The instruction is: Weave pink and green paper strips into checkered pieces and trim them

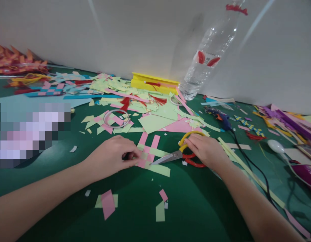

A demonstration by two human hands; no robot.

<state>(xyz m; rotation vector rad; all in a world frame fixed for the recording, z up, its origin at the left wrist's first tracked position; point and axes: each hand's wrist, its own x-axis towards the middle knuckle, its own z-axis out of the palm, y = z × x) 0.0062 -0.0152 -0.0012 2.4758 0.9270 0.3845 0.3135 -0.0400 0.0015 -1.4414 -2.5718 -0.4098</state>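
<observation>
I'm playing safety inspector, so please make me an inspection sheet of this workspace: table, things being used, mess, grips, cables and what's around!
Surface: green table, scattered with bits of paper.
Things in use: pink-and-green woven paper and scissors, their tip at the woven paper.
Clutter: many paper scraps, mostly behind the woven paper; a ring, perhaps tape.
Left grip: at the woven paper's left edge; pinching or pressing isn't clear.
Right grip: holding the scissors at the handles.
Cables: one dark cable from a blue tool, on the right side.
Surroundings: pale wall, with a clear bottle beside it.
</observation>
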